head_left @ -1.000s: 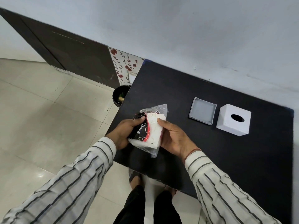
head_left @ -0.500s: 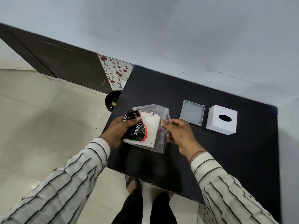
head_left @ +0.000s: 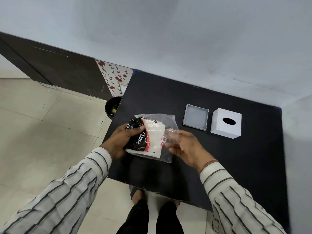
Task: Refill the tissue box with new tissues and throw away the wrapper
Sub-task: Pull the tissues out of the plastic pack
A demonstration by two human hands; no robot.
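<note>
Above the near left part of the black table (head_left: 236,166) I hold a tissue pack (head_left: 152,139): white tissues in a clear wrapper with a black and red printed band. My left hand (head_left: 121,139) grips its printed left end. My right hand (head_left: 185,146) holds the clear loose right end of the wrapper, fingers partly spread behind the plastic. The white tissue box cover (head_left: 226,123), with an oval slot on top, stands at the table's far right. Its grey base tray (head_left: 195,119) lies empty just left of it.
A small black bin (head_left: 112,107) sits on the tiled floor at the table's far left corner. A dark door and a floral panel (head_left: 114,76) run along the wall behind it. My feet show under the table's near edge.
The right hand has pulled the clear end of the wrapper out to the right and its fingers have spread. The left hand keeps its grip on the printed end.
</note>
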